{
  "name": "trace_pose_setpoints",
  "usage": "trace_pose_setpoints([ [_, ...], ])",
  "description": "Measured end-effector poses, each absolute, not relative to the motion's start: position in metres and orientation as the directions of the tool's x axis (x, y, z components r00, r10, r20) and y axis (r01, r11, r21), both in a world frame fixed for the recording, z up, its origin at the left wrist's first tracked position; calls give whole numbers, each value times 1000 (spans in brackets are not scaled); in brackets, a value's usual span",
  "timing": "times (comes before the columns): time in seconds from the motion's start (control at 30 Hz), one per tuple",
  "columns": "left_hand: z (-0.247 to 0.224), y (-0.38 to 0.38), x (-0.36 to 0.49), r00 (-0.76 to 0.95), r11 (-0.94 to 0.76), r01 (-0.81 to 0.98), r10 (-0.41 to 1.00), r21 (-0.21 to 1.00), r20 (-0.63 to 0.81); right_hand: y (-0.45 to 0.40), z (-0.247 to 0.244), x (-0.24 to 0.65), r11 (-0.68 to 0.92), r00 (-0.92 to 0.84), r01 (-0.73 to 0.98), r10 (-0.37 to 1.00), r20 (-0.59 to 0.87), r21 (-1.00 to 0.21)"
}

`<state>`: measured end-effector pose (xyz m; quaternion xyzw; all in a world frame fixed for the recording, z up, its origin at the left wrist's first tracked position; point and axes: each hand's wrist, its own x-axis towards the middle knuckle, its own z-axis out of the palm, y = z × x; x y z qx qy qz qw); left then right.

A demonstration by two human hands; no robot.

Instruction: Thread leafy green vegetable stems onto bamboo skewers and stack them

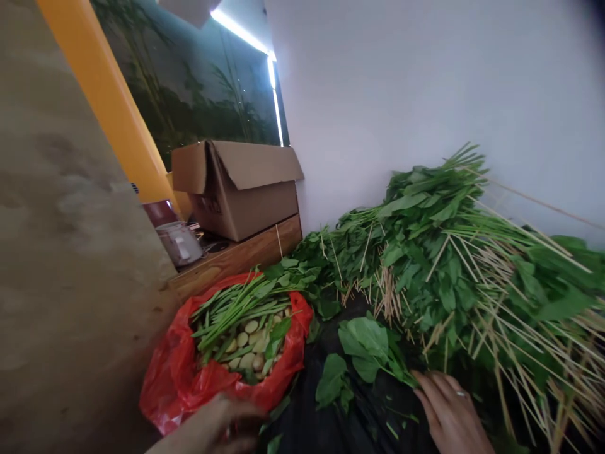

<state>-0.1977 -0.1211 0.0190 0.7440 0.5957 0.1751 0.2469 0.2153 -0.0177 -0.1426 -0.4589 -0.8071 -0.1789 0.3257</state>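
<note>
At the left, the red bag (163, 384), filled with green stalks (227, 315) and pale rounds (252, 326), sits beside the left edge of the black sheet (352, 429). The left hand (231, 421) is blurred at the bag's near side; whether it grips anything, I cannot tell. Toward the sheet's middle lies the sprig (368, 347), its stem end pinched by the right hand (451, 403). The step seems to be handling single sprigs; the next move likely calls for a steady pinch, clear of the pile (425, 252) along the sheet's far and right edges.
</note>
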Motion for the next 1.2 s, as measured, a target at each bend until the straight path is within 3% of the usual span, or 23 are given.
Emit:
trace_pose_setpoints([
  [0.07, 35, -102, -206, 153, -114, 852, 988, 511, -36, -19, -139, 216, 519, -376, 855, 619, 690, 0],
  [0.1, 42, -92, -213, 71, -80, 893, 997, 442, 38, -20, -137, 217, 518, -379, 855, 620, 687, 5],
  [0.17, 50, -73, -229, -147, 96, 970, 964, 224, 222, -22, -135, 217, 518, -384, 855, 616, 688, 14],
  [0.23, 52, -59, -240, -270, 276, 961, 919, 19, 289, -23, -134, 217, 521, -385, 853, 609, 693, 17],
  [0.37, 47, -49, -242, -286, 336, 919, 929, -208, 236, -23, -135, 217, 513, -369, 858, 614, 698, 2],
  [0.5, 44, -44, -241, -230, 289, 920, 944, -264, 235, -24, -133, 215, 501, -354, 866, 626, 695, -11],
  [0.6, 51, -37, -252, -243, 307, 930, 925, -200, 293, -25, -131, 214, 506, -355, 862, 621, 698, -12],
  [0.67, 59, -32, -261, -268, 325, 941, 885, -92, 380, -26, -130, 214, 507, -352, 862, 622, 699, -18],
  [0.73, 67, -27, -266, -317, 314, 945, 817, 90, 481, -26, -128, 214, 501, -338, 865, 620, 708, -26],
  [0.8, 70, -23, -261, -407, 236, 904, 731, 357, 547, -26, -125, 214, 499, -322, 866, 604, 729, -31],
  [0.9, 60, -21, -228, -514, -50, 621, 728, 782, 454, -28, -119, 212, 533, -315, 845, 568, 760, -47],
  [0.97, 45, -23, -190, -462, -183, 278, 835, 943, 298, -31, -115, 208, 582, -310, 809, 548, 776, -88],
  [1.07, 14, -31, -121, -273, -153, -189, 957, 970, 98, -39, -103, 197, 663, -268, 709, 566, 779, -238],
  [1.2, -23, -43, -42, 36, 71, -508, 997, 858, -61, -53, -77, 182, 587, -142, 531, 773, 619, -611],
])
